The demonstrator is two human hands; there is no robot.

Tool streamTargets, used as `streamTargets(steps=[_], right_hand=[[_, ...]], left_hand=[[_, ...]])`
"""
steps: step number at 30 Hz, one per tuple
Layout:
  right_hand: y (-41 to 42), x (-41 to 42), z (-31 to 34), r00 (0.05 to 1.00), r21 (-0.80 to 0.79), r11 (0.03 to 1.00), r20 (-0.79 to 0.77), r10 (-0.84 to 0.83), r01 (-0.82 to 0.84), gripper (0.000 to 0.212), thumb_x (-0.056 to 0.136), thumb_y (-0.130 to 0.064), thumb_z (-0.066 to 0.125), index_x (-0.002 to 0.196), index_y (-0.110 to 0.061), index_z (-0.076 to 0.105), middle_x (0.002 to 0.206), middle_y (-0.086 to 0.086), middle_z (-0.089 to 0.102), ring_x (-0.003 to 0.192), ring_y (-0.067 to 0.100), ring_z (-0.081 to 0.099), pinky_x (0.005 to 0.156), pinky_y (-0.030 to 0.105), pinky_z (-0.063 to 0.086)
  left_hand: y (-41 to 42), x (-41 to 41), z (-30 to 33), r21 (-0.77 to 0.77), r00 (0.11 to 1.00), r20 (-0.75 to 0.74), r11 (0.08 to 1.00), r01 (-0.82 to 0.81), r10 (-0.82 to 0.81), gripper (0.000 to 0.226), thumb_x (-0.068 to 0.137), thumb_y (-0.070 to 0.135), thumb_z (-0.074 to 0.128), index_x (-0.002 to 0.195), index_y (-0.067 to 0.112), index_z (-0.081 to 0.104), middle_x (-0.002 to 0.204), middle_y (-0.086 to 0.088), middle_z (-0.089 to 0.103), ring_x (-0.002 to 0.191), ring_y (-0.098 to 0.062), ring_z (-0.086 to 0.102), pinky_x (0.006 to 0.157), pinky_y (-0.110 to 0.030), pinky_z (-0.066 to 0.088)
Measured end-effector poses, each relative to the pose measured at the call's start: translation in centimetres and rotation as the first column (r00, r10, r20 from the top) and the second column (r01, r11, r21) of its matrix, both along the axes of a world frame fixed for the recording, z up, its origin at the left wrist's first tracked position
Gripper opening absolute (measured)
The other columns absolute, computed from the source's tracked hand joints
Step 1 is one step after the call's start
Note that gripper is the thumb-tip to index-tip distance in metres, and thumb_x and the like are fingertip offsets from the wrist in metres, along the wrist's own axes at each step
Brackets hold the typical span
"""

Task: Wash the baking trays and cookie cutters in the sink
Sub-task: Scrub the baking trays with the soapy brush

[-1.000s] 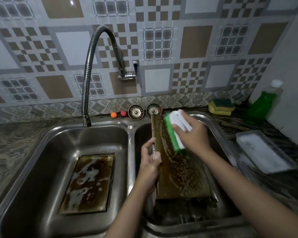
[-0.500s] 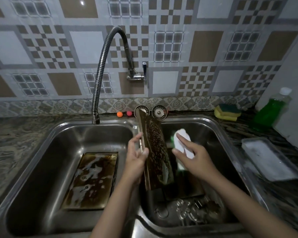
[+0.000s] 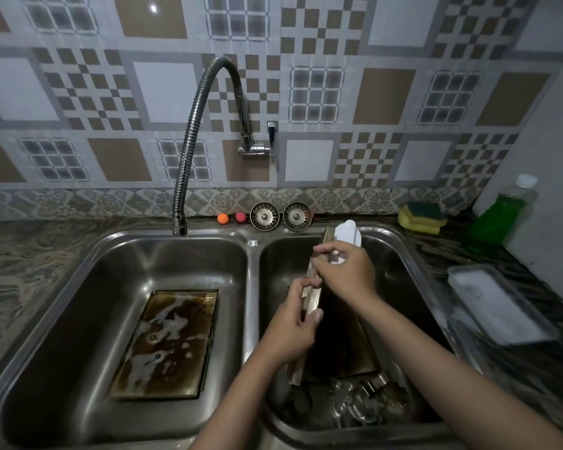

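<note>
over the right sink basin (image 3: 400, 254), the left hand (image 3: 294, 329) grips a baking tray (image 3: 312, 297) tipped on edge; the right hand (image 3: 345, 271), just above, holds a white scrubber (image 3: 346, 232) against its top edge.

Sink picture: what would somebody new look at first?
First, the two hands over the right basin: the left hand grips a baking tray tilted on edge, and the right hand holds a white brush at its top. Next, a sudsy brown tray lying flat in the left basin.
</note>
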State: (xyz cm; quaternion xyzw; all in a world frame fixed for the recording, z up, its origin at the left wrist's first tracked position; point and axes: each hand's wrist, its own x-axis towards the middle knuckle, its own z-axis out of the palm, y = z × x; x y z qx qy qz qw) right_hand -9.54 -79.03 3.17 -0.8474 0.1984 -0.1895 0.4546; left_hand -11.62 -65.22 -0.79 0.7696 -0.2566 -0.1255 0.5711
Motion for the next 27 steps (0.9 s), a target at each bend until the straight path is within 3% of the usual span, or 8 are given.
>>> streamTargets(steps=[3, 4, 8, 10, 14, 20, 24, 27], right_hand=[[-0.8, -0.4, 0.7, 0.994, 0.0, 0.999, 0.094, -0.048, 0.048, 0.016, 0.069, -0.02, 0.073, 0.082, -0.028, 0.075, 0.077, -0.01, 0.07, 0.075, 0.007, 0.065, 0.067, 0.023, 0.051], [-1.2, -0.5, 1.1, 0.99, 0.038, 0.998, 0.125, -0.061, 0.057, 0.016, 0.07, -0.017, 0.073, 0.082, -0.027, 0.075, 0.078, -0.009, 0.071, 0.076, 0.007, 0.065, 0.067, 0.023, 0.051], [-2.3, -0.9, 3.0, 0.966, 0.17, 0.984, 0.241, -0.09, 0.049, 0.018, 0.075, -0.009, 0.073, 0.083, -0.025, 0.074, 0.082, -0.009, 0.069, 0.077, -0.003, 0.062, 0.062, 0.004, 0.045], [-2.3, -0.9, 3.6, 0.963, 0.209, 0.977, 0.257, -0.082, 0.027, 0.018, 0.076, -0.006, 0.071, 0.086, -0.022, 0.074, 0.082, -0.009, 0.068, 0.07, -0.011, 0.06, 0.057, -0.001, 0.04], [-1.3, 0.0, 3.0, 0.966, 0.371, 0.928, 0.23, -0.118, 0.025, 0.023, 0.076, -0.002, 0.07, 0.079, -0.024, 0.073, 0.083, -0.004, 0.069, 0.065, -0.003, 0.062, 0.053, 0.006, 0.044], [2.6, 1.0, 0.5, 0.987, 0.402, 0.913, 0.163, 0.009, -0.075, 0.018, 0.081, -0.004, 0.069, 0.086, -0.021, 0.072, 0.09, 0.0, 0.068, 0.075, 0.003, 0.062, 0.06, 0.01, 0.048], [4.6, 1.6, -1.4, 0.99, 0.377, 0.922, 0.135, 0.037, -0.086, 0.014, 0.082, -0.011, 0.07, 0.081, -0.025, 0.073, 0.083, 0.001, 0.069, 0.069, 0.008, 0.06, 0.062, 0.02, 0.048], [5.0, 1.6, -2.6, 0.993, 0.34, 0.936, 0.094, 0.064, -0.093, 0.008, 0.083, -0.016, 0.07, 0.082, -0.023, 0.074, 0.079, 0.0, 0.069, 0.069, 0.011, 0.061, 0.065, 0.024, 0.049]], left_hand=[[-0.1, -0.3, -0.6, -0.251, 0.986, -0.157, 0.968, 0.012, -0.053, 0.05, 0.091, 0.007, 0.054, 0.136, 0.019, 0.033, 0.136, 0.003, 0.048, 0.12, 0.005, 0.051, 0.098, -0.014, 0.041], [0.2, -0.2, -0.7, -0.287, 0.983, -0.183, 0.957, -0.051, -0.003, 0.051, 0.09, 0.011, 0.057, 0.135, 0.022, 0.035, 0.139, 0.002, 0.047, 0.126, 0.0, 0.048, 0.101, -0.015, 0.04], [3.6, 2.0, -2.0, -0.079, 0.938, -0.091, 0.936, -0.343, 0.336, 0.038, 0.087, 0.036, 0.059, 0.121, 0.046, 0.047, 0.133, 0.017, 0.048, 0.126, -0.003, 0.043, 0.104, -0.022, 0.037], [5.7, 2.9, -2.5, -0.039, 0.93, -0.219, 0.95, -0.31, 0.295, 0.028, 0.092, 0.025, 0.056, 0.116, 0.039, 0.055, 0.132, 0.008, 0.052, 0.124, -0.012, 0.047, 0.103, -0.035, 0.042], [8.3, 2.9, -2.3, -0.195, 0.835, -0.531, 0.939, -0.285, 0.143, 0.026, 0.095, 0.005, 0.048, 0.111, 0.015, 0.065, 0.117, -0.008, 0.064, 0.105, -0.022, 0.063, 0.087, -0.036, 0.055], [14.3, 2.8, -3.8, -0.252, 0.754, -0.636, 0.879, -0.406, 0.166, 0.031, 0.091, -0.002, 0.049, 0.113, 0.011, 0.065, 0.115, -0.014, 0.066, 0.105, -0.027, 0.064, 0.087, -0.036, 0.054], [19.7, 3.6, -3.4, -0.119, 0.699, -0.599, 0.82, -0.56, 0.39, 0.031, 0.093, -0.004, 0.045, 0.109, 0.013, 0.065, 0.112, -0.009, 0.066, 0.103, -0.027, 0.063, 0.091, -0.041, 0.051], [23.3, 5.1, -3.4, 0.059, 0.583, -0.559, 0.729, -0.682, 0.59, 0.033, 0.096, -0.002, 0.043, 0.106, 0.018, 0.066, 0.1, -0.002, 0.062, 0.092, -0.021, 0.061, 0.081, -0.039, 0.053]])
